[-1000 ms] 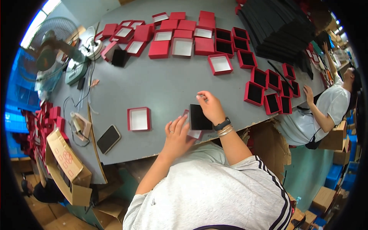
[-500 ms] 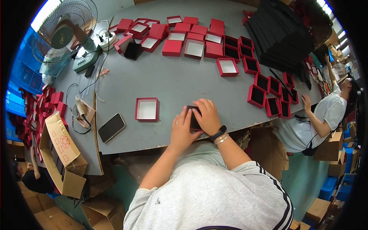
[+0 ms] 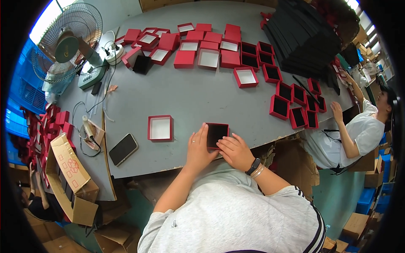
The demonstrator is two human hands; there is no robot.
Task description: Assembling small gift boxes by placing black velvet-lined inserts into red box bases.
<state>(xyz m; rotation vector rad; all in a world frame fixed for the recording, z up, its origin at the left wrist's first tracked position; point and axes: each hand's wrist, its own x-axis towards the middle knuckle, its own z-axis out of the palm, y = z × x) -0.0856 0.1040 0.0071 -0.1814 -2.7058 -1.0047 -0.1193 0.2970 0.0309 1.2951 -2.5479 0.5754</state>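
1. Your left hand [image 3: 198, 149] lies flat, fingers spread, touching the left side of the small red box with black lining [image 3: 217, 135].
2. Your right hand [image 3: 235, 152], fingers loosely curled, presses the same box's near edge, close to the counter [image 3: 190, 92] rim.
3. Just left of your left hand: an open red box with white lining [image 3: 160, 128]; further left, a dark phone [image 3: 123, 149].
4. Beyond your hands, bare grey counter; rows of red boxes [image 3: 202, 46] well apart.

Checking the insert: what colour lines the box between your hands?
Black lining, red rim, on the box; head view.
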